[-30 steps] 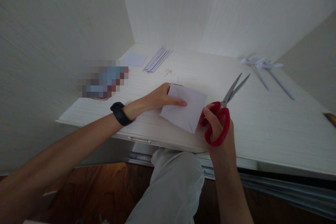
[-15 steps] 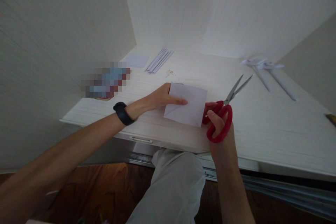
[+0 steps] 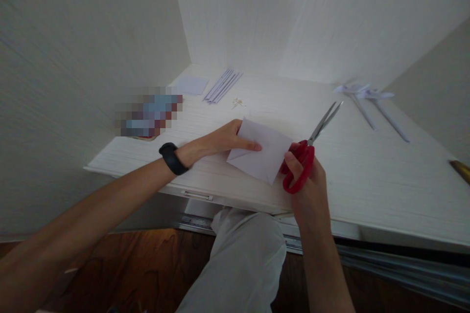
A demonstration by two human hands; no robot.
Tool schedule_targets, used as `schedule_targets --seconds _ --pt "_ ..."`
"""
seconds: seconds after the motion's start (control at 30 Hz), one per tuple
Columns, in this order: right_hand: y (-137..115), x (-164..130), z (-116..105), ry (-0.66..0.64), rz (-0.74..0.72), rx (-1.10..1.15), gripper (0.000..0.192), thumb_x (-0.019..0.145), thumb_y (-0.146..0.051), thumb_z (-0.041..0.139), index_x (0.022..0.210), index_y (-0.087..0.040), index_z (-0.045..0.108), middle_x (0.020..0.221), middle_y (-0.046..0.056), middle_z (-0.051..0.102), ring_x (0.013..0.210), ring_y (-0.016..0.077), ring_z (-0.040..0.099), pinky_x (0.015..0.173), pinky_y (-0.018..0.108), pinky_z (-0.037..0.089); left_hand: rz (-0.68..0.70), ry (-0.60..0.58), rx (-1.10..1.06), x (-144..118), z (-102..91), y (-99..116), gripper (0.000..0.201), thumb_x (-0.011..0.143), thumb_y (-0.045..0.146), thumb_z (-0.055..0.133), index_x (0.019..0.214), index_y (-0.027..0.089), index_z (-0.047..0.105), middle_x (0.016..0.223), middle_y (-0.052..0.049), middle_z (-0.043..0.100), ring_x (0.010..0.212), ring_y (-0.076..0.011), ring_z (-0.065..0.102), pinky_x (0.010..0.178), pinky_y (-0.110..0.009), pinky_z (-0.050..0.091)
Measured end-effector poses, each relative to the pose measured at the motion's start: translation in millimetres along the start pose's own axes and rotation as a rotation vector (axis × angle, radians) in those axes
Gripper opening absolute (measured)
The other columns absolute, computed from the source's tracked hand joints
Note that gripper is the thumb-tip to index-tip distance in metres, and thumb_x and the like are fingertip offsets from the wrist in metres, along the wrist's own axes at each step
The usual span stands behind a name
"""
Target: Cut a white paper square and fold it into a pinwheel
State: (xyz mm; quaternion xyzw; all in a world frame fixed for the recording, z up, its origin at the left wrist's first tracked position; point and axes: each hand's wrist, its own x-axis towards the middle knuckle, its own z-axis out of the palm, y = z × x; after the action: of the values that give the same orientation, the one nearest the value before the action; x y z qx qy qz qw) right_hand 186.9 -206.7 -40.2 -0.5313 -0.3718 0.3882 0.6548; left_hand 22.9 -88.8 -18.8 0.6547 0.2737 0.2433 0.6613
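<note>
A square of white paper (image 3: 270,149) with crease lines is tilted above the desk's front part. My left hand (image 3: 238,139) is closed on its left side, thumb on top and the other fingers hidden beneath. Red-handled scissors (image 3: 303,156) are in my right hand (image 3: 308,176), with fingers through the loops. Their blades point up and away to the right, only slightly apart, and touch nothing. The fingertips of my right hand are at the paper's right edge; whether they grip it I cannot tell.
Several thin rolled paper sticks (image 3: 223,86) lie at the back, beside a flat paper sheet (image 3: 193,84). Small yellowish pieces (image 3: 238,102) are nearer. Two paper pinwheels (image 3: 370,100) on sticks rest back right. A pixelated object (image 3: 152,112) is at the left. Walls (image 3: 286,19) enclose the desk (image 3: 385,181).
The scissor blades have come closer together, and my right hand has shifted slightly left. The paper has turned a little clockwise in my left hand.
</note>
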Motion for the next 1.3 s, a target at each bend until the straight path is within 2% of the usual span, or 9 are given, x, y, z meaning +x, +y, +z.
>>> schedule_targets --seconds 0.1,0.3,0.43,0.57,0.63,0.77,0.93,1.13,1.3 --pt "2 1 0 0.011 -0.001 -0.010 0.028 0.076 -0.039 0.074 0.096 -0.021 0.064 0.085 -0.001 0.064 0.064 0.0112 0.057 0.057 0.025 0.046 -0.008 -0.015 0.005 0 0.6 2 0.019 0.067 0.019 0.080 0.084 0.013 0.074 0.083 -0.003 0.077 0.068 -0.0121 0.066 0.066 -0.022 0.053" --pt "-2 7 -6 0.001 -0.016 -0.083 0.038 0.083 -0.052 0.065 0.102 -0.020 0.066 0.073 -0.002 0.056 0.060 0.0126 0.055 0.053 0.027 0.043 0.020 0.061 0.017 0 1.2 1 0.018 0.066 0.020 0.080 0.082 0.012 0.074 0.084 -0.005 0.077 0.070 -0.0132 0.067 0.068 -0.023 0.054" --pt "-8 18 -21 0.078 -0.130 -0.446 0.046 0.080 -0.057 0.061 0.102 -0.017 0.067 0.094 0.007 0.061 0.074 0.0184 0.056 0.060 0.033 0.046 0.030 0.087 0.009 1 -1.4 -3 0.021 0.067 0.024 0.081 0.085 0.013 0.074 0.090 -0.006 0.077 0.072 -0.0137 0.068 0.066 -0.023 0.054" --pt "-10 30 -35 0.103 -0.307 -0.866 0.032 0.084 -0.049 0.056 0.077 -0.019 0.064 0.074 0.004 0.052 0.068 0.0190 0.047 0.066 0.037 0.041 0.010 0.106 0.029 3 -4.9 -6 0.024 0.067 0.025 0.081 0.086 0.013 0.073 0.090 -0.006 0.077 0.073 -0.0143 0.068 0.067 -0.023 0.055" --pt "-9 33 -37 0.104 -0.329 -0.975 0.029 0.083 -0.046 0.057 0.076 -0.018 0.064 0.072 0.002 0.048 0.065 0.0183 0.044 0.067 0.038 0.040 0.010 0.119 0.035 4 -6.0 -7 0.026 0.066 0.025 0.082 0.087 0.013 0.073 0.090 -0.006 0.077 0.075 -0.0150 0.069 0.069 -0.024 0.055" --pt "-6 36 -32 0.082 -0.361 -1.092 0.028 0.084 -0.041 0.061 0.090 -0.015 0.069 0.079 0.007 0.052 0.072 0.0224 0.049 0.073 0.041 0.044 -0.002 0.182 -0.010 5 -6.0 -7 0.029 0.062 0.026 0.084 0.085 0.013 0.073 0.090 -0.006 0.078 0.075 -0.0161 0.069 0.069 -0.026 0.056" --pt "-8 42 -21 0.050 -0.351 -1.309 0.035 0.086 -0.032 0.062 0.106 -0.004 0.069 0.095 0.018 0.060 0.090 0.0319 0.053 0.083 0.045 0.044 0.030 0.283 -0.021 5 -5.1 -5 0.029 0.061 0.028 0.084 0.081 0.013 0.070 0.083 -0.006 0.076 0.069 -0.0156 0.067 0.063 -0.025 0.055" --pt "-8 45 -9 -0.054 -0.339 -1.403 0.038 0.090 -0.030 0.060 0.113 0.000 0.066 0.104 0.023 0.060 0.099 0.0331 0.053 0.089 0.043 0.043 0.054 0.349 -0.025 6 -5.1 -4 0.028 0.061 0.028 0.084 0.079 0.012 0.069 0.078 -0.004 0.075 0.063 -0.0131 0.065 0.060 -0.023 0.052" --pt "-10 42 0 -0.032 -0.325 -1.464 0.040 0.092 -0.033 0.057 0.108 0.002 0.068 0.110 0.027 0.055 0.105 0.0381 0.047 0.085 0.046 0.041 0.057 0.352 0.000 5 -4.5 -4 0.029 0.061 0.028 0.084 0.080 0.012 0.069 0.080 -0.005 0.076 0.066 -0.0142 0.066 0.061 -0.024 0.053"
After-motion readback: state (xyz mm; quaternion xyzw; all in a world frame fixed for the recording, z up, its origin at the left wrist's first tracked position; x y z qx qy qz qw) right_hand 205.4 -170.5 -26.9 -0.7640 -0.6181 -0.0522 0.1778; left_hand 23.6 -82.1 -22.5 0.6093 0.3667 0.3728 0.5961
